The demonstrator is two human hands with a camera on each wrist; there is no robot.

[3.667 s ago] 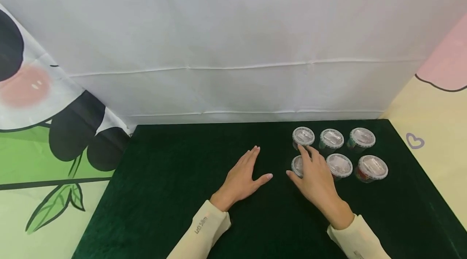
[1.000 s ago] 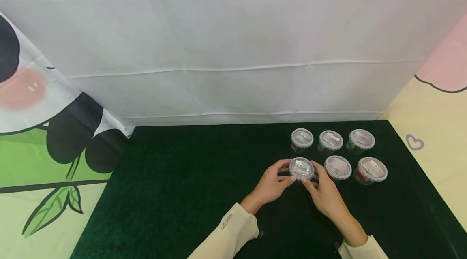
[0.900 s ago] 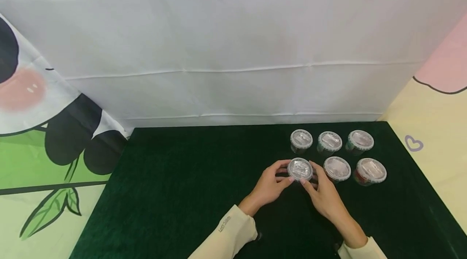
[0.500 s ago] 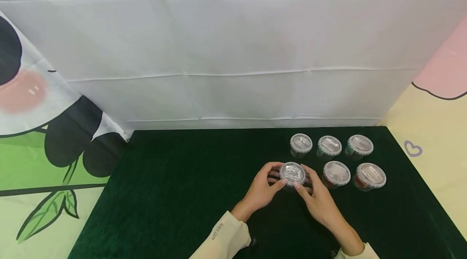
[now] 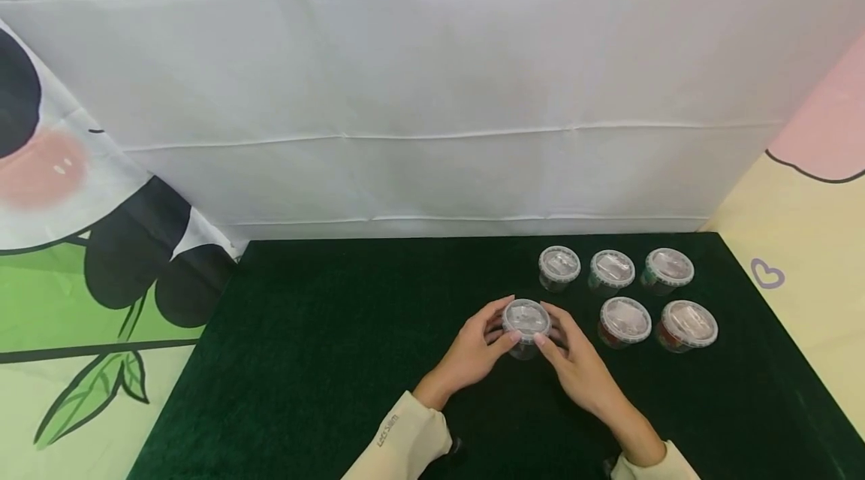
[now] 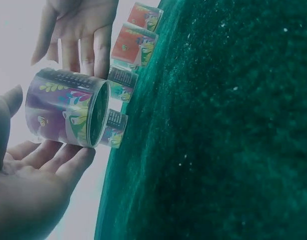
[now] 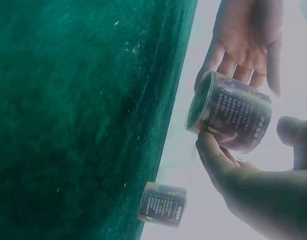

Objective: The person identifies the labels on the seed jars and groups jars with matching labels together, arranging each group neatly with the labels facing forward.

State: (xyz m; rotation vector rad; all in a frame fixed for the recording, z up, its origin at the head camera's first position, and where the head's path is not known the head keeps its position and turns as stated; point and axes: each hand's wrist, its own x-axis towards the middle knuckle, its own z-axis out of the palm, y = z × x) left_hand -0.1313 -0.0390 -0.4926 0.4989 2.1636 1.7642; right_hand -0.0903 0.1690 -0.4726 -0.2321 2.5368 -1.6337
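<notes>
Between my two hands is a small round plastic tub (image 5: 526,317) with a clear lid and a see-through wall. My left hand (image 5: 469,348) grips its left side, thumb at the front of the rim and fingers round behind. From the other side my right hand (image 5: 577,360) holds it in the same way. The left wrist view shows a purple label with plants and a bee on the tub (image 6: 58,107), its base over the green cloth. White printed text covers the side of the tub (image 7: 233,112) in the right wrist view.
Several similar lidded tubs stand to the right: a back row with a left tub (image 5: 559,264), a middle tub (image 5: 611,270) and a right tub (image 5: 667,267), then two red-labelled tubs (image 5: 625,320) in front. A white curtain (image 5: 432,104) rises behind the green-covered table (image 5: 324,330).
Both hands first reached apart over the table, the right one by the front-left tub. They then took that tub between them and moved it left, away from the rows.
</notes>
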